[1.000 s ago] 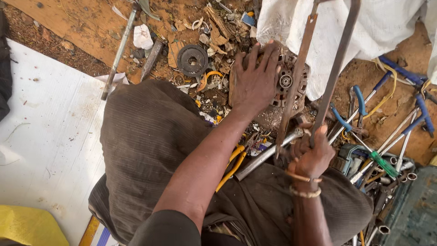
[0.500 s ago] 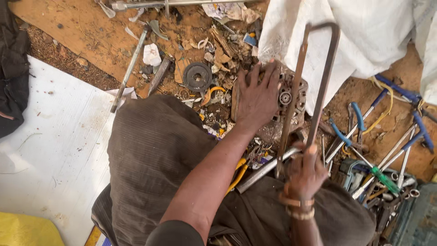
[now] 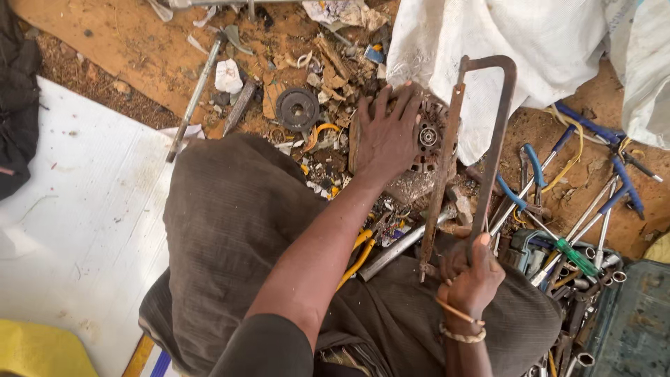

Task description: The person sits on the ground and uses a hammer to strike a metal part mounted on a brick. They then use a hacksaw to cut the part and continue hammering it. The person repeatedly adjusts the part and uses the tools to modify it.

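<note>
Moved: since half a second ago the hacksaw [image 3: 474,153] has slid a little further across the metal part, and the view has shifted slightly; both hands stay where they were.
Left hand: the left hand [image 3: 388,136] lies flat with fingers spread wide, pressing down on the round metal part [image 3: 427,139]; it grips nothing, only holds the piece still.
Right hand: the right hand [image 3: 469,272] is closed tight around the near end of the hacksaw frame, a cord bracelet at the wrist.
Hacksaw: rusty frame, standing tilted away from the person, its blade edge resting against the right side of the metal part.
Metal part: a round, toothed motor-like piece on the dirt ground, just in front of the person's knees, touching a white cloth [image 3: 530,56] behind it.
Container: a dark green toolbox [image 3: 628,328] at the lower right corner; what lies inside I cannot tell, but sockets and spanners [image 3: 593,258] are heaped against its near rim.
Loose tools: blue-handled pliers [image 3: 537,174] and a green-handled screwdriver [image 3: 572,255] lie on the ground right of the saw.
Ground clutter: a black disc [image 3: 297,109] and a long metal rod [image 3: 195,98] lie left of the part, well apart from both hands.
Sheet: a white board [image 3: 70,223] covers the ground on the left.
</note>
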Demonstrator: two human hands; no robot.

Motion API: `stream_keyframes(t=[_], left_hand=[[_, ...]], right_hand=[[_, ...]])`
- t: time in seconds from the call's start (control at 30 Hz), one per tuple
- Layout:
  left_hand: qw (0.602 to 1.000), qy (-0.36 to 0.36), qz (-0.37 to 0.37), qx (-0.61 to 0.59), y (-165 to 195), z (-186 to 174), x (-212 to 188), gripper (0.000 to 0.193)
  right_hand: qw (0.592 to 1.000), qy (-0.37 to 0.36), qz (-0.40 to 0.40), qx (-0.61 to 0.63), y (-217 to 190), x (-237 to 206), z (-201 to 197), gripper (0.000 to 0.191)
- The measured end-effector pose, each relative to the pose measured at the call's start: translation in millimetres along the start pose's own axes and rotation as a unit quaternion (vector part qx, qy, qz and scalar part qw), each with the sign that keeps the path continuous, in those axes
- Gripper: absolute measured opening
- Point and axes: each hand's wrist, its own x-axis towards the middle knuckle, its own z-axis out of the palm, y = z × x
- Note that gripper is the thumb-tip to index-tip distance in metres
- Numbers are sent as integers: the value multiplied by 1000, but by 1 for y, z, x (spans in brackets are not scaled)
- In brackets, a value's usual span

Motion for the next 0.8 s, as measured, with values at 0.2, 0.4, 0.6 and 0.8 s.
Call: stream_keyframes(t=[0.2, 0.4, 0.6, 0.8], left_hand=[[997, 74, 25, -28, -9, 10, -17, 54], [997, 68, 17, -30, -8, 3, -13, 46], [998, 37, 34, -29, -18, -1, -10, 49], [999, -11, 43, 4, -23, -3, 1, 53]], right_hand=[[990, 52, 49, 119, -3, -41, 25, 41], [978, 33, 83, 191, -2, -44, 33, 42], [982, 70, 103, 144, -2, -55, 44, 44], [987, 67, 78, 125, 1, -41, 50, 39]])
